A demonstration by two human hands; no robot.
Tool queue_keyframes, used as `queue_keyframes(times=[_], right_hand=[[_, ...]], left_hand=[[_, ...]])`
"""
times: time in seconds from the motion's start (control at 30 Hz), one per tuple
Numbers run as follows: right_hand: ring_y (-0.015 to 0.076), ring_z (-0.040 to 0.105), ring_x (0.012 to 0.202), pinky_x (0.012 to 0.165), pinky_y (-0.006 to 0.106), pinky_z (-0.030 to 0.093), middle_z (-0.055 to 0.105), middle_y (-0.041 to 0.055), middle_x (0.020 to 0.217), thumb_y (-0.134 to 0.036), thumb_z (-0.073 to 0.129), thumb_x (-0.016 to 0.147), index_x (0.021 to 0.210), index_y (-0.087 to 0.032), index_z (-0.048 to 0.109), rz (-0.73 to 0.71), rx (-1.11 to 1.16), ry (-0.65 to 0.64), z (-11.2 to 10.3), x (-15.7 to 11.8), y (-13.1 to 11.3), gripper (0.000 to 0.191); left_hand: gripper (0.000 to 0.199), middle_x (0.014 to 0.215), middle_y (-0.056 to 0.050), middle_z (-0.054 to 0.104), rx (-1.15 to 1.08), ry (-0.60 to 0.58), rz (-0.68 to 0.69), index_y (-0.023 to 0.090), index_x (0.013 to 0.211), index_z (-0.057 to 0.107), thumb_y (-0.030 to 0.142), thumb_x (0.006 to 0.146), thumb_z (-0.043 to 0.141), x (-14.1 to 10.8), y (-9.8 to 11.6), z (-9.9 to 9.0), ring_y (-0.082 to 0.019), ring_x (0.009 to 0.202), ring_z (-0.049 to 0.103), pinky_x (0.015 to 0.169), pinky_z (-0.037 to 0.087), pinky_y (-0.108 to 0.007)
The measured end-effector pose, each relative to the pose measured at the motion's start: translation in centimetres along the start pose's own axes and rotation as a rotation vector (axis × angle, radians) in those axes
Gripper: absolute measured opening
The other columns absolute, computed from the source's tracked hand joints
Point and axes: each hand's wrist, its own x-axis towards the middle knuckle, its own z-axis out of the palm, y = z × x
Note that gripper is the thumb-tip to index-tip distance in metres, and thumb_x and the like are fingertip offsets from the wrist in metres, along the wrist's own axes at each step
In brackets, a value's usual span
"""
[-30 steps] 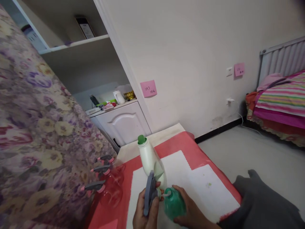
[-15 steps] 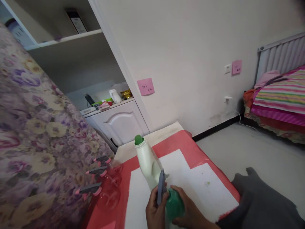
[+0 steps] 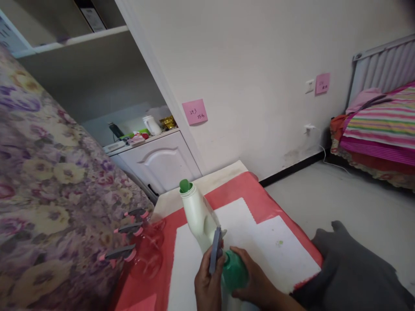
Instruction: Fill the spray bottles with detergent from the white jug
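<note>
Pinched in my left hand (image 3: 207,278) is a grey trigger spray head (image 3: 215,250), upright at the neck of a green spray bottle (image 3: 235,273). My right hand (image 3: 256,280) wraps round the green bottle's body from the right. Whether the head is fully seated on the neck I cannot tell. Just behind my hands stands a large pale green bottle (image 3: 196,214) without a cap, its green inner spout showing at the mouth. The lower part of that bottle is hidden behind my left hand.
Several clear spray bottles (image 3: 147,255) with grey triggers and pink collars stand at the table's left side. White sheets (image 3: 259,242) lie on a red cover (image 3: 230,190). A floral curtain (image 3: 48,207) hangs at left, a cabinet (image 3: 162,164) stands behind, and a bed (image 3: 382,138) is far right.
The view has shifted slightly, so the scene sits a little higher and further left. Both hands keep their holds; more of the green bottle's neck shows beside the spray head.
</note>
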Motion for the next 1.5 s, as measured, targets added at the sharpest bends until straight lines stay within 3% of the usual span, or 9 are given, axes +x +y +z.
queue_keyframes(times=[0.17,0.5,0.67,0.9,1.07,1.33,1.5], right_hand=[[0.0325,0.047,0.126,0.108,0.043,0.037,0.049,0.0119,0.136,-0.014,0.078,0.048,0.134,-0.023,0.040,-0.009,-0.024,0.012,0.0,0.1,0.1,0.094],[0.0298,0.050,0.123,0.104,0.043,0.040,0.052,0.0098,0.133,-0.008,0.075,0.049,0.132,-0.023,0.042,-0.060,0.018,0.022,0.0,0.1,-0.5,0.090],[0.0297,0.052,0.120,0.103,0.043,0.041,0.053,0.0096,0.131,-0.007,0.076,0.048,0.131,-0.023,0.043,-0.041,0.020,0.025,-0.2,0.2,-1.0,0.091],[0.0289,0.052,0.121,0.102,0.042,0.042,0.053,0.0100,0.131,-0.005,0.076,0.048,0.131,-0.022,0.042,-0.026,0.023,0.033,-0.1,0.2,-1.0,0.092],[0.0289,0.051,0.122,0.103,0.042,0.041,0.053,0.0090,0.133,-0.004,0.073,0.049,0.132,-0.024,0.042,-0.052,0.019,0.031,0.0,0.0,-0.7,0.091],[0.0296,0.051,0.123,0.103,0.043,0.042,0.052,0.0089,0.135,-0.004,0.069,0.051,0.134,-0.025,0.042,0.007,0.000,0.016,0.0,-0.2,-1.2,0.090],[0.0291,0.050,0.124,0.104,0.042,0.041,0.051,0.0089,0.136,-0.008,0.071,0.054,0.135,-0.024,0.040,-0.005,0.019,-0.004,0.0,-0.3,-0.9,0.088]], left_hand=[[0.039,0.118,-0.005,0.071,0.060,-0.092,0.070,0.023,0.113,0.067,0.043,0.080,0.065,-0.1,0.1,-0.5,-0.025,0.112,0.063,0.097,0.050,-0.033],[0.030,0.097,-0.004,0.074,0.062,-0.027,0.053,0.021,0.095,0.067,0.040,0.072,0.074,0.5,-2.1,0.4,-0.023,0.091,0.068,0.080,0.054,-0.029],[0.029,0.097,-0.004,0.073,0.049,-0.007,0.079,0.020,0.092,0.068,0.038,0.069,0.075,0.4,-1.9,0.7,-0.024,0.093,0.066,0.083,0.052,-0.029],[0.022,0.088,0.000,0.072,0.056,-0.030,0.127,0.022,0.089,0.066,0.031,0.070,0.073,0.8,-2.6,0.7,-0.022,0.086,0.067,0.077,0.053,-0.027],[0.023,0.084,-0.001,0.072,0.095,0.038,0.166,0.021,0.087,0.067,0.033,0.068,0.074,0.9,-2.8,1.0,-0.022,0.082,0.067,0.075,0.053,-0.029],[0.025,0.092,-0.003,0.073,0.081,-0.026,0.140,0.021,0.093,0.065,0.037,0.074,0.072,0.3,-3.3,0.8,-0.023,0.088,0.066,0.079,0.051,-0.030],[0.024,0.093,-0.004,0.073,-0.010,0.013,0.143,0.021,0.092,0.064,0.034,0.073,0.072,0.0,-3.4,1.3,-0.024,0.090,0.067,0.080,0.052,-0.032]])
